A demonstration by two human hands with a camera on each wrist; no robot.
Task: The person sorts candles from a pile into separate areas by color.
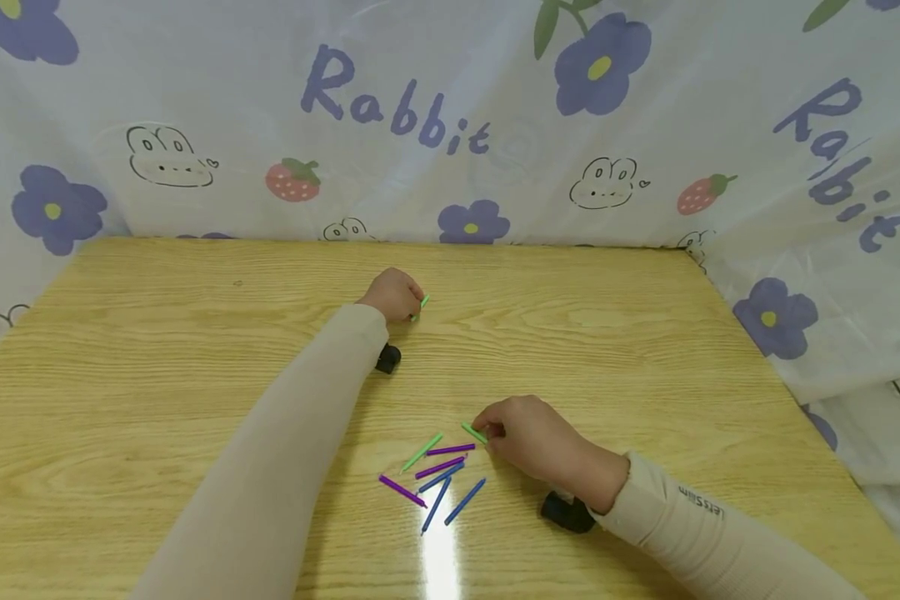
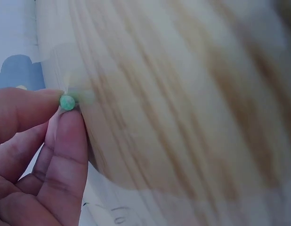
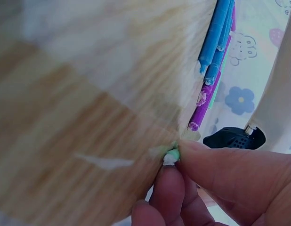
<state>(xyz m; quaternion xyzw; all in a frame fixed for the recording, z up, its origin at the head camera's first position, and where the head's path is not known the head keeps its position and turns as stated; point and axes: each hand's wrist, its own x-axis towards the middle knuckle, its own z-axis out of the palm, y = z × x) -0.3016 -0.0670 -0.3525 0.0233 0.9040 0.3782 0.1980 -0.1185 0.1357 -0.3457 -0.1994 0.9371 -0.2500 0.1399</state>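
My left hand reaches toward the far part of the table and pinches a thin green candle. In the left wrist view, the round end of that green candle shows between thumb and finger, close to the wood. Nearer to me, my right hand pinches another green candle low over the table. Its whitish tip sticks out from the fingertips in the right wrist view. Left of this hand lie a loose green candle, purple candles and blue candles.
The wooden table meets a white patterned cloth behind and at the sides. A black wrist device sits under the left wrist, and another black device under the right. Light glares on the wood near the front.
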